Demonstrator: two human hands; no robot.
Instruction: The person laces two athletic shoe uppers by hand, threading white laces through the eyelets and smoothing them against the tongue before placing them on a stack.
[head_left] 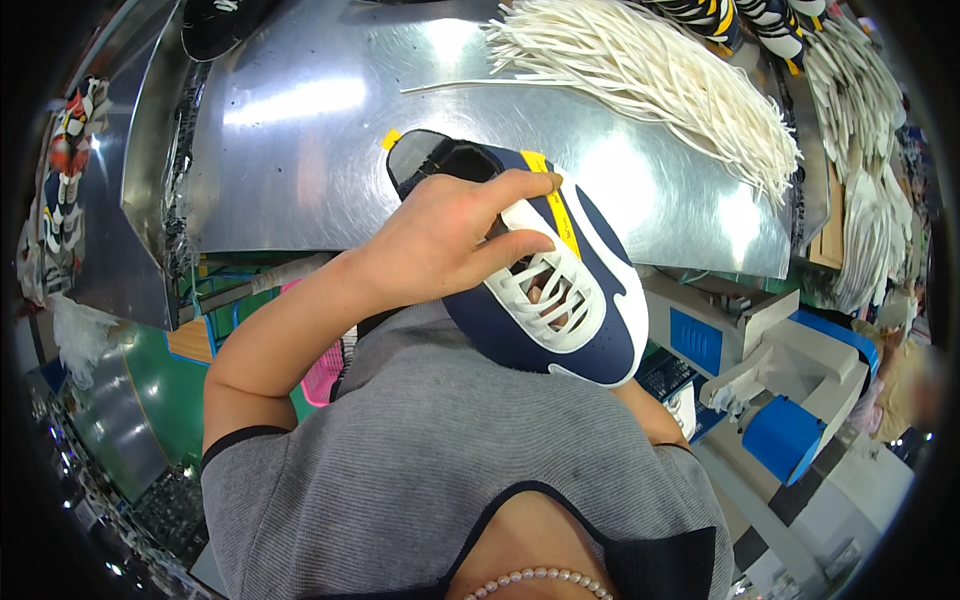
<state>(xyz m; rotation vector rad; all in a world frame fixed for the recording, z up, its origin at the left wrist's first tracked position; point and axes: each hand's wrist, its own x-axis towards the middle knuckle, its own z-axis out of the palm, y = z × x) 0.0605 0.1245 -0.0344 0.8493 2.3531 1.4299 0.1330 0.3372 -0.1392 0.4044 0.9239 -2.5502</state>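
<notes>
My left hand [440, 240] is shut on a navy and white sneaker [590, 300] with a yellow strip along its tongue. The hand holds it in the air in front of my chest, fingers laid across the tongue and the white lace panel. The shoe's opening points away from me and its toe points toward me. White laces cross the lower eyelets. My right forearm [650, 415] comes up from the lower right and goes behind the toe. The right hand itself is hidden by the shoe.
A shiny metal worktable [300, 150] lies beyond the shoe. A thick bundle of white laces [650, 70] rests on it, with more laces [860, 110] at the right. Striped sneakers [760, 20] sit at the far edge. A grey and blue machine [780, 380] stands at the right.
</notes>
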